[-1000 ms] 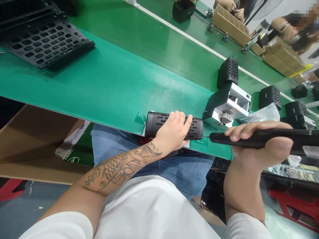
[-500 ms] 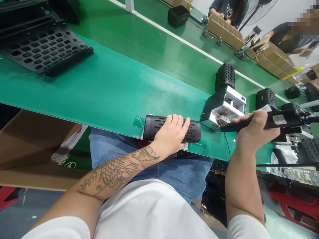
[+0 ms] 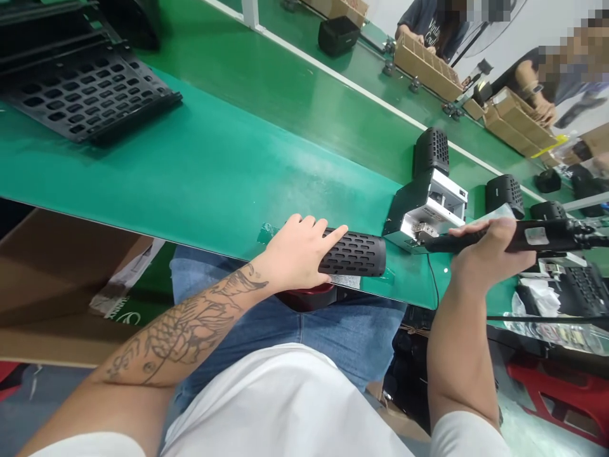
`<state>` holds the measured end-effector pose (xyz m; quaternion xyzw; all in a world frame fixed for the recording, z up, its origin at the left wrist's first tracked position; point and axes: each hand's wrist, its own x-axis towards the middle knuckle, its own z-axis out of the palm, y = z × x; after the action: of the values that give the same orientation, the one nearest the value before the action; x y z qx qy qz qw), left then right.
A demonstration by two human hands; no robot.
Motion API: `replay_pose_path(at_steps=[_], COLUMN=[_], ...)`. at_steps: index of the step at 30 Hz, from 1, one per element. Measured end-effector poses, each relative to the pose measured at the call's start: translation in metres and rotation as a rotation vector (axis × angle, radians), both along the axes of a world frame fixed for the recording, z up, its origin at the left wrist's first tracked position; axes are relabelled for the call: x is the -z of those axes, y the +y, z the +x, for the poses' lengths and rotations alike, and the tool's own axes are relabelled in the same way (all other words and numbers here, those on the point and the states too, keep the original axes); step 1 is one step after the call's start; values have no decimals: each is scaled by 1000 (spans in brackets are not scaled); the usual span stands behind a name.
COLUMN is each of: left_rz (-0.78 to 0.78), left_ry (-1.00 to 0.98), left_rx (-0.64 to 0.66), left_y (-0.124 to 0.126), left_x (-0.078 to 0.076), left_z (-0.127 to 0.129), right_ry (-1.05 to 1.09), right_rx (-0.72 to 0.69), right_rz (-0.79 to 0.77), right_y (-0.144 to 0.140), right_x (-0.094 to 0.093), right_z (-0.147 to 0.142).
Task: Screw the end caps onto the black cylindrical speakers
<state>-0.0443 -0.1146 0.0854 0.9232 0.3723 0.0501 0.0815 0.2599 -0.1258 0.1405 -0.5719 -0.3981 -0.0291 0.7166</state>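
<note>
My left hand grips the left part of a black perforated cylinder that lies on its side at the near edge of the green bench. My right hand holds a black electric screwdriver level, its tip against the metal bracket of a black-and-white unit standing just right of the cylinder. A thin black cable hangs from the screwdriver over the bench edge.
Black slotted trays lie at the far left. Several black vented housings stand to the right of the unit. A conveyor belt runs behind the bench; beyond it other people handle cardboard boxes. Red stools stand on the floor.
My left hand slid left along the cylinder, uncovering its right half. My right hand swung the screwdriver away from the camera until its tip reached the unit's bracket.
</note>
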Motion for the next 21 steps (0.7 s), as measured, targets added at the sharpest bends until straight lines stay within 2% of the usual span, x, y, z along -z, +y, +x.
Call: replay_pose_path(at_steps=[3, 5, 7, 10, 12, 16, 21], left_rz=[0, -8, -9, -7, -5, 6, 9], left_ry=[-6, -9, -14, -15, -16, -33, -54], left_rx=[-9, -8, -4, 1, 1, -10, -4], left_y=[-2, -2, -2, -1, -1, -3, -4], left_x=[0, 0, -1, -1, 0, 2, 4], left_z=[1, 1, 1, 1, 1, 1, 1], right_ry=[22, 14, 30, 67, 75, 22, -75], right_rx=[-23, -114, -311, -737, -910, -980, -1060], right_rz=[48, 97, 97, 7, -38, -44, -20], right_y=[-15, -30, -45, -63, -66, -53, -34], right_x=[-12, -22, -30, -37, -36, -25, -11], right_z=[-15, -25, -38, -66, -88, -120, -125])
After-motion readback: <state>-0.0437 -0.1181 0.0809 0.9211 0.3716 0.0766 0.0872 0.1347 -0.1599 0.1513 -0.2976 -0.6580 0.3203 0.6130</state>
